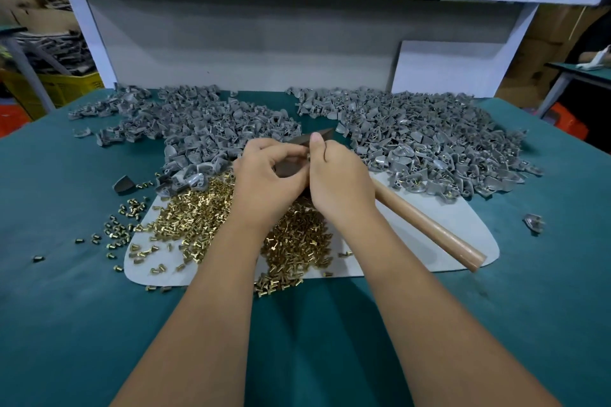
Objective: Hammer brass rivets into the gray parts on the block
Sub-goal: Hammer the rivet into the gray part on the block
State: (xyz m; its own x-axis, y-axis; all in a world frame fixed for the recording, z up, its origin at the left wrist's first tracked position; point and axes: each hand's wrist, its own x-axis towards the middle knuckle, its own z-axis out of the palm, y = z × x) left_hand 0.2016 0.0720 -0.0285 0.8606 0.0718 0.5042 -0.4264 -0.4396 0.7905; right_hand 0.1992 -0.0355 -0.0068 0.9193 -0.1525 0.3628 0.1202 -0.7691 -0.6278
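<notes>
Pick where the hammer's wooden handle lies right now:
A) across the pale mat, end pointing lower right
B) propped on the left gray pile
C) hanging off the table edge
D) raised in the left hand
A: the wooden handle slants over the pale mat from under the right hand toward the lower right.

The table cover [82, 324] is plain teal, and the mat [439, 225] on it pale grey. The rivets [195, 218] are shiny brass-gold, the parts [423, 142] dull grey, the hammer handle [429, 228] light tan wood, the crate [56, 89] yellow
</notes>
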